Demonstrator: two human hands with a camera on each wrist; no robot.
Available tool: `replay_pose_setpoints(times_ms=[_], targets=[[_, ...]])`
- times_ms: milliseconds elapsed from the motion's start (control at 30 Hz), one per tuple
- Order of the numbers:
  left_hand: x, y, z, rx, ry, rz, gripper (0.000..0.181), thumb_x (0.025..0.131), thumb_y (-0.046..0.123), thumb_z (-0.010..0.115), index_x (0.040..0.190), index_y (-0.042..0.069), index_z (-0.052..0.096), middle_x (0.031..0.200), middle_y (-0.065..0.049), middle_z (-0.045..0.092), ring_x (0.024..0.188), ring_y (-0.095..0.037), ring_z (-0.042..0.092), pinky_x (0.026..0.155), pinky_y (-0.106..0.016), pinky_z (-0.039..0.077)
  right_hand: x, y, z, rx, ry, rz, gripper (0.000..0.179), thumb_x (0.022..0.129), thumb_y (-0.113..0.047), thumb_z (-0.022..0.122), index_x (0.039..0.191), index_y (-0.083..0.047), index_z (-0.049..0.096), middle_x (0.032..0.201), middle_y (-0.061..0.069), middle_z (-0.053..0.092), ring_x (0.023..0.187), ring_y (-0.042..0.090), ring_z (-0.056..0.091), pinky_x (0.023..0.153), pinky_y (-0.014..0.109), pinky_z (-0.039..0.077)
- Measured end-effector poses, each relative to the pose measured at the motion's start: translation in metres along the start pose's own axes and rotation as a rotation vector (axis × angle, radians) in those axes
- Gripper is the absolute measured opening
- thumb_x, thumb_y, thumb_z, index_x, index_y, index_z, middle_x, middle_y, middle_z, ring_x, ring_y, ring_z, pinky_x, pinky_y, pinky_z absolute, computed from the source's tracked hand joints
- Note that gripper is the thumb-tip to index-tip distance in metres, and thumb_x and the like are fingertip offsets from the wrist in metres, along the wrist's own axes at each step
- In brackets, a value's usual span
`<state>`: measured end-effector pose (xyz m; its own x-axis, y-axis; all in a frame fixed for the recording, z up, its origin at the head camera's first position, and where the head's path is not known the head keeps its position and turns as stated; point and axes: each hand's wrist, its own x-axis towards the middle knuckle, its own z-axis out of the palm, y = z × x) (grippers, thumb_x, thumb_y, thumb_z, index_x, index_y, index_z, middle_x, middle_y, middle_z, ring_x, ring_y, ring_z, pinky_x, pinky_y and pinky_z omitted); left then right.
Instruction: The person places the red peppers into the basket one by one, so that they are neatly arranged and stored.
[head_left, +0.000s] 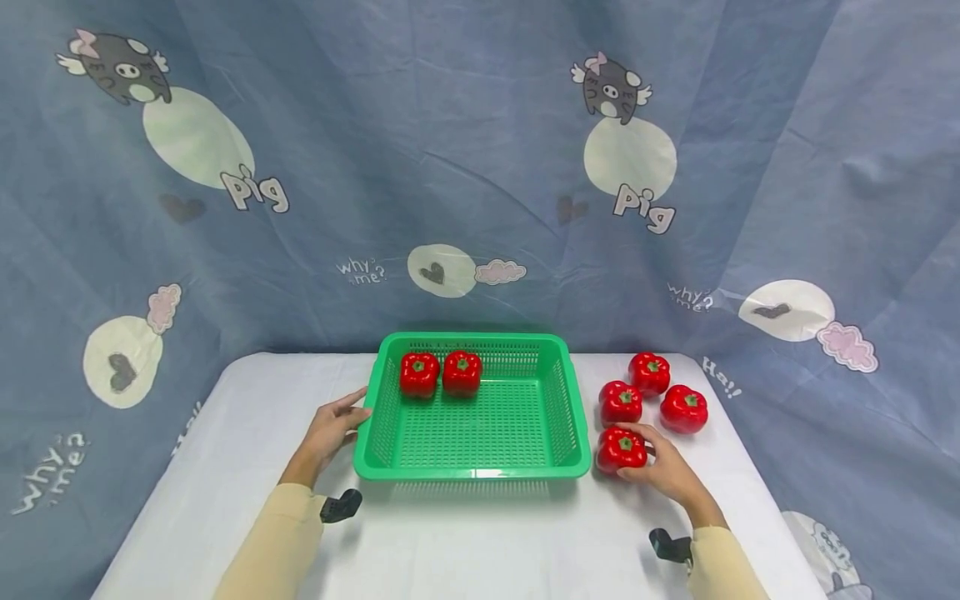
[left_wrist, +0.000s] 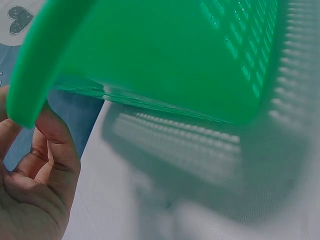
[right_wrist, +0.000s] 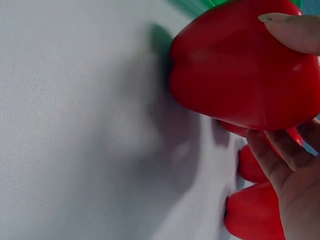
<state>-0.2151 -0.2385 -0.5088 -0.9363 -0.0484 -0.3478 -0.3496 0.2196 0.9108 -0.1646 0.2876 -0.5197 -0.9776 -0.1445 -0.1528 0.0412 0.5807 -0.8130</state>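
Note:
A green plastic basket (head_left: 472, 473) stands on the white table, with two red bell peppers, one (head_left: 419, 375) in its back left corner and another (head_left: 462, 372) right beside it. My left hand (head_left: 334, 427) is at the basket's left rim; in the left wrist view, thumb and fingers (left_wrist: 59, 140) pinch the rim's edge (left_wrist: 37, 65). To the right of the basket my right hand (head_left: 660, 465) grips a red bell pepper (head_left: 621, 451), thumb on one side and fingers on the other. The right wrist view shows this pepper (right_wrist: 235, 65) large, with its shadow on the table.
Three more red bell peppers lie behind the right hand: one (head_left: 620, 403) close to the basket, one (head_left: 649, 374) at the back and one (head_left: 683, 409) farther right. A blue patterned cloth (head_left: 480, 167) hangs behind the white table (head_left: 465, 550).

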Motion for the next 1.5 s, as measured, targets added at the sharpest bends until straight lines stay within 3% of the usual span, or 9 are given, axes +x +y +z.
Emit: replay_pose_setpoints(times_ms=[167, 400, 600, 1133, 1500], targets=[[-0.002, -0.001, 0.001, -0.013, -0.002, -0.009, 0.059, 0.096, 0.023, 0.061, 0.149, 0.013, 0.038, 0.117, -0.012, 0.061, 0.092, -0.011, 0.061, 0.089, -0.036, 0.052, -0.002, -0.004, -0.004, -0.016, -0.004, 0.023, 0.080, 0.074, -0.018, 0.083, 0.143, -0.011, 0.043, 0.141, 0.023, 0.040, 0.129, 0.049, 0.035, 0.094, 0.058, 0.047], [-0.001, 0.000, 0.003, -0.016, -0.004, -0.001, 0.058, 0.096, 0.023, 0.061, 0.149, 0.013, 0.038, 0.118, -0.013, 0.060, 0.092, -0.011, 0.061, 0.091, -0.037, 0.052, -0.003, -0.015, -0.011, -0.030, -0.021, -0.042, 0.076, 0.075, -0.018, 0.081, 0.141, -0.010, 0.045, 0.140, 0.025, 0.040, 0.127, 0.050, 0.037, 0.094, 0.058, 0.047], [-0.001, 0.001, 0.004, -0.013, -0.002, 0.001, 0.057, 0.096, 0.022, 0.060, 0.148, 0.013, 0.038, 0.118, -0.013, 0.061, 0.091, -0.010, 0.061, 0.092, -0.039, 0.051, -0.002, -0.026, -0.019, -0.011, -0.060, -0.048, 0.078, 0.074, -0.019, 0.083, 0.141, -0.012, 0.046, 0.139, 0.023, 0.040, 0.127, 0.050, 0.036, 0.088, 0.053, 0.052], [0.000, -0.001, 0.001, -0.003, -0.001, -0.001, 0.060, 0.095, 0.026, 0.061, 0.149, 0.014, 0.038, 0.118, -0.012, 0.060, 0.093, -0.013, 0.060, 0.091, -0.039, 0.050, 0.004, -0.057, -0.031, -0.030, -0.018, -0.122, 0.080, 0.071, -0.018, 0.085, 0.140, -0.013, 0.046, 0.140, 0.023, 0.041, 0.126, 0.050, 0.037, 0.079, 0.046, 0.057], [0.001, -0.002, -0.001, 0.001, 0.006, 0.003, 0.058, 0.095, 0.025, 0.060, 0.148, 0.015, 0.039, 0.119, -0.012, 0.060, 0.092, -0.011, 0.061, 0.088, -0.034, 0.052, 0.017, -0.078, -0.037, -0.055, 0.014, -0.177, 0.078, 0.071, -0.016, 0.084, 0.140, -0.013, 0.047, 0.138, 0.021, 0.045, 0.125, 0.046, 0.041, 0.086, 0.053, 0.053]])
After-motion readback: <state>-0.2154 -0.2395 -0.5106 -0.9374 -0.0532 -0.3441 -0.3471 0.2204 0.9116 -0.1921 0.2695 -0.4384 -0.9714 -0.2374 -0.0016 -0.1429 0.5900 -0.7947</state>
